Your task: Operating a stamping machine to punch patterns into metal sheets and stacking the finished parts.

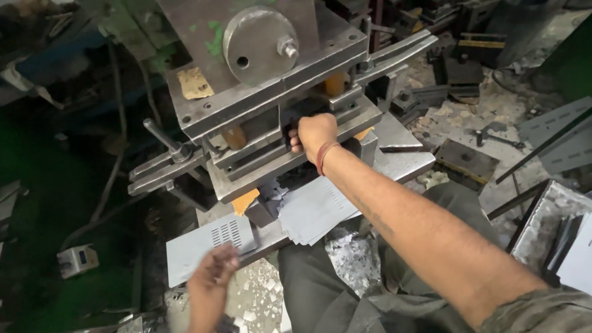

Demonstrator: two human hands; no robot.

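Here, everything is placed relative to the press die.
Press die: a heavy grey steel die set (277,105) with stacked plates and a round disc bolted on its face, filling the upper middle of the view.
Right hand: the right hand (313,132) reaches into the slot at the front of the press die, fingers curled inward and pressed together; what they grip inside is hidden. A reddish band circles the wrist.
Left hand: the left hand (213,271) sits below and left of the press die, blurred, fingers bent over the near edge of a punched sheet; I cannot tell how firmly it holds.
Punched sheet: a flat grey metal sheet (191,250) with a small block of slots, lying just below the press die's left side.
Sheet stack: a fanned stack of grey sheets (311,209) rests directly below the press die, beside the right forearm.
Lever: a dark handle (161,135) sticks out at the press die's left.
Scrap: pale metal offcuts (259,302) litter the floor beneath.
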